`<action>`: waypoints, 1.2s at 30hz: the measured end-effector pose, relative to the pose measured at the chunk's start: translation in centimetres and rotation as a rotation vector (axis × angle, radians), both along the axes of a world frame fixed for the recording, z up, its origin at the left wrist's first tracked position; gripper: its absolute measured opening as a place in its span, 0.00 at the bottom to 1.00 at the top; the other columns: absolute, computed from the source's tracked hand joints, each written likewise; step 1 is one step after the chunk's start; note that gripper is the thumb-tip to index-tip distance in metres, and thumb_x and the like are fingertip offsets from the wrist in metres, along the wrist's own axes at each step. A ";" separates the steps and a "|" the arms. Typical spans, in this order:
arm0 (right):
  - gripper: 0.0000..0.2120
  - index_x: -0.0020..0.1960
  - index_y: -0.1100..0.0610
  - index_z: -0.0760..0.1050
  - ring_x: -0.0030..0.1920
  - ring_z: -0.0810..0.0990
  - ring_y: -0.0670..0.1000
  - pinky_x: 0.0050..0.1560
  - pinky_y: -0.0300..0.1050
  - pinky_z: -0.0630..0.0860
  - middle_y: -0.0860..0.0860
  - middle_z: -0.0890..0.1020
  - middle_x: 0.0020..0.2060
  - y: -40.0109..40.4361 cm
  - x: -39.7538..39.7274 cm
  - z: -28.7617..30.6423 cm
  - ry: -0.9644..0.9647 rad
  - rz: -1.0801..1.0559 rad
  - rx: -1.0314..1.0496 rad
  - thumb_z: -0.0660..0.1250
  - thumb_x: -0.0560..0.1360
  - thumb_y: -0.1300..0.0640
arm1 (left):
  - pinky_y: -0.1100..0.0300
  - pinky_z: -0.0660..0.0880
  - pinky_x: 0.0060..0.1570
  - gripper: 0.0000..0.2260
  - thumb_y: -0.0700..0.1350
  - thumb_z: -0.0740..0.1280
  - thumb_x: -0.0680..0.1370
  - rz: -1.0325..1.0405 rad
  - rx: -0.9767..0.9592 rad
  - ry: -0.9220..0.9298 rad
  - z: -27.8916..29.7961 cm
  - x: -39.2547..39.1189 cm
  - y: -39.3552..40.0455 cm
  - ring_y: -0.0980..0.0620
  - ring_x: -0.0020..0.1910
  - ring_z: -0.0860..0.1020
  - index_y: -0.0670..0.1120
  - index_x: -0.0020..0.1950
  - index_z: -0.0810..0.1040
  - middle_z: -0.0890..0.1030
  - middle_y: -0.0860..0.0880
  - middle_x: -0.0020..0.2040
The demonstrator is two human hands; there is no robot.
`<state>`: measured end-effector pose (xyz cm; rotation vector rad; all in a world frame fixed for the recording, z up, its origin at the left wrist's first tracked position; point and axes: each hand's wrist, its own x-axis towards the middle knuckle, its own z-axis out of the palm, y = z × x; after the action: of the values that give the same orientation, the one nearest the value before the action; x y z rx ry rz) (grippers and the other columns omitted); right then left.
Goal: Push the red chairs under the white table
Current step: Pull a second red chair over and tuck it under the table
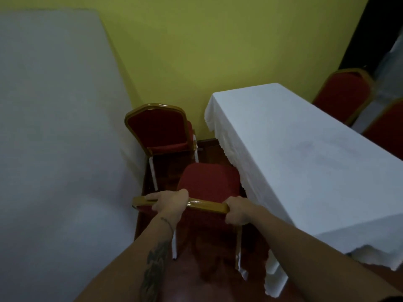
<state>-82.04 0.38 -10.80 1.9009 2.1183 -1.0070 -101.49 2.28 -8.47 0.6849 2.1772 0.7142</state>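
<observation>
Closest to me, both of the person's bare forearms reach forward and down to the nearest red chair (209, 182). The left hand (169, 202) is wrapped over the gold top rail (205, 205) of its backrest, fingers curled round it, and the right hand (238, 211) is closed on the rail's right end, fingers clamped round the corner. So the chair is gripped from behind with both hands, its seat pointing away from the person down the aisle, its right side just beside the hanging cloth of the white table (305, 153) but not under it.

I'd say the step in hand is positioning this first chair; nothing is tucked in yet. The next move seems to call for swinging the chair so its seat faces the table's long side, then sliding it in beneath the cloth without snagging the lace hem.

Beyond it a second red chair (159, 129) stands by the yellow wall (218, 51), against another cloth-covered table (54, 105) on the left. Farthest off, across the white table, two more red chairs (344, 94) show their backs
</observation>
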 end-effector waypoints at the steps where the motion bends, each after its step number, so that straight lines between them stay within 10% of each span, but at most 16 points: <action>1: 0.12 0.56 0.52 0.80 0.50 0.82 0.55 0.48 0.48 0.79 0.52 0.81 0.49 -0.1 -0.1 -0.1 -0.011 -0.034 -0.005 0.69 0.72 0.57 | 0.52 0.80 0.44 0.47 0.51 0.68 0.71 0.005 0.023 -0.044 0.1 -0.2 -0.1 0.41 0.45 0.77 0.39 0.80 0.42 0.72 0.34 0.65; 4: 0.16 0.59 0.53 0.79 0.52 0.82 0.56 0.52 0.52 0.82 0.54 0.81 0.52 -1.5 -1.8 0.3 -0.066 -0.091 -0.008 0.69 0.71 0.56 | 0.54 0.71 0.39 0.50 0.47 0.69 0.75 -0.035 0.039 -0.051 -0.3 -1.2 -0.7 0.46 0.39 0.70 0.40 0.78 0.31 0.68 0.34 0.68; 11: 0.07 0.49 0.52 0.77 0.45 0.80 0.55 0.41 0.47 0.75 0.49 0.77 0.41 -5.5 -6.4 0.0 -0.079 -0.223 0.041 0.68 0.71 0.56 | 0.53 0.70 0.41 0.50 0.45 0.73 0.75 -0.125 0.058 0.003 -0.8 -4.3 -1.5 0.38 0.58 0.76 0.40 0.80 0.35 0.64 0.33 0.71; 22: 0.06 0.49 0.54 0.72 0.47 0.77 0.56 0.45 0.48 0.72 0.53 0.77 0.48 -8.6 -11.4 1.0 -0.139 -0.224 0.038 0.67 0.75 0.55 | 0.53 0.73 0.39 0.48 0.47 0.69 0.74 -0.532 0.061 0.117 -1.2 -8.7 1.6 0.40 0.56 0.78 0.37 0.80 0.38 0.74 0.35 0.65; 36: 0.09 0.54 0.53 0.70 0.50 0.80 0.55 0.45 0.48 0.74 0.54 0.78 0.52 -7.2 -13.4 1.0 -0.208 -0.189 -0.022 0.67 0.77 0.53 | 0.48 0.79 0.56 0.53 0.48 0.69 0.70 -0.786 0.043 0.041 -1.1 -9.6 5.9 0.40 0.60 0.76 0.43 0.79 0.31 0.70 0.37 0.69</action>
<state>-95.45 -6.79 -9.83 2.1229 1.8360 -0.8182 -111.11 8.18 -9.57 1.4616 1.7062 0.3228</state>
